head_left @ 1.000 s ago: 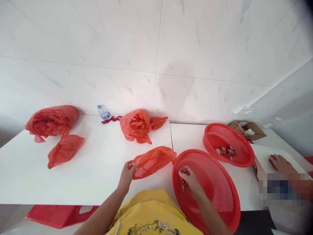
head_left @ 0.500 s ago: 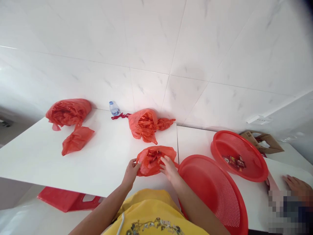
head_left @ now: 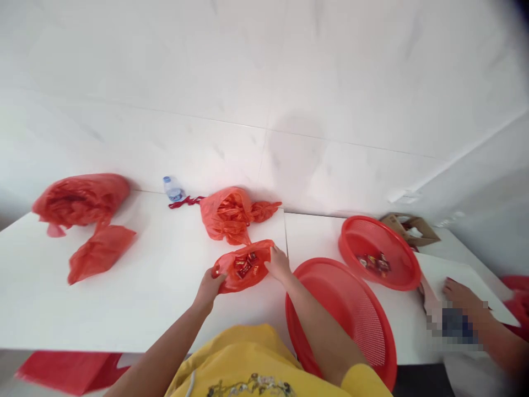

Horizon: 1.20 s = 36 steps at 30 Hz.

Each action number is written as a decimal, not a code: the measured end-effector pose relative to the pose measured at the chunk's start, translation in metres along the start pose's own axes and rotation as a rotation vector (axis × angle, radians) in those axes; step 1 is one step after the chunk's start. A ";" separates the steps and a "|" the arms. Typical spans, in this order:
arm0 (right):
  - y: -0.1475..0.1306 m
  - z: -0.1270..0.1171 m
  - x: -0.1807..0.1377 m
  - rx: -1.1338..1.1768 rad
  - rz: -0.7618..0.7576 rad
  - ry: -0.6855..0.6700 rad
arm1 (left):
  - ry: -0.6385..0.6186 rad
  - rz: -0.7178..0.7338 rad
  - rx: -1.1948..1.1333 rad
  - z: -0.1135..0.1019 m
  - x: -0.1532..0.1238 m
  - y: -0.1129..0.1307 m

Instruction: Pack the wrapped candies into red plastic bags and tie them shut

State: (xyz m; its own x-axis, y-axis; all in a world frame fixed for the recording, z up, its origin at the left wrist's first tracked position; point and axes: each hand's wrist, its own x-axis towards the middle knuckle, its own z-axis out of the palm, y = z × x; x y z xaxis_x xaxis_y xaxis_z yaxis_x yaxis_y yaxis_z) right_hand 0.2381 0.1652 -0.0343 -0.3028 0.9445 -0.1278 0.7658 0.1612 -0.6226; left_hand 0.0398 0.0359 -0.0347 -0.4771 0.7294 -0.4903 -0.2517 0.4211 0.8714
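The white worktop (head_left: 157, 309) spans the lower frame, its left end cut off. At lower right, the near basket (head_left: 341, 292) is partly hidden by the right forearm (head_left: 324, 322). The far basket (head_left: 374, 237) sits above it. The open red bag (head_left: 236, 284) is at lower centre; the left hand (head_left: 210, 288) has its grip pinched on the left edge. The right hand (head_left: 279, 264) meets the right edge, but whether its grip has closed there cannot be told. Inside lie small packets (head_left: 244, 267), their print unreadable.
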 end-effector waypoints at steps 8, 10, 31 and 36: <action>0.023 -0.050 -0.038 0.250 -0.041 0.273 | -0.017 0.205 0.092 -0.012 0.018 0.035; 0.034 -0.057 -0.057 0.298 0.058 0.247 | -0.009 0.174 0.111 -0.016 0.019 0.032; 0.005 -0.088 -0.044 0.414 0.203 -0.093 | 0.153 0.350 0.620 -0.076 -0.036 0.106; -0.002 -0.102 -0.080 0.558 0.120 -0.341 | -0.129 0.307 0.689 -0.080 -0.057 0.126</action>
State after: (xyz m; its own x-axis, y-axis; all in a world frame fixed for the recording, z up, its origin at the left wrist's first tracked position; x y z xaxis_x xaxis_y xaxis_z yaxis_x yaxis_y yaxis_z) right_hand 0.3188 0.1189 0.0559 -0.4666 0.7881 -0.4015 0.4242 -0.1989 -0.8835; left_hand -0.0325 0.0045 0.1048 -0.3285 0.9072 -0.2627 0.4782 0.3996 0.7821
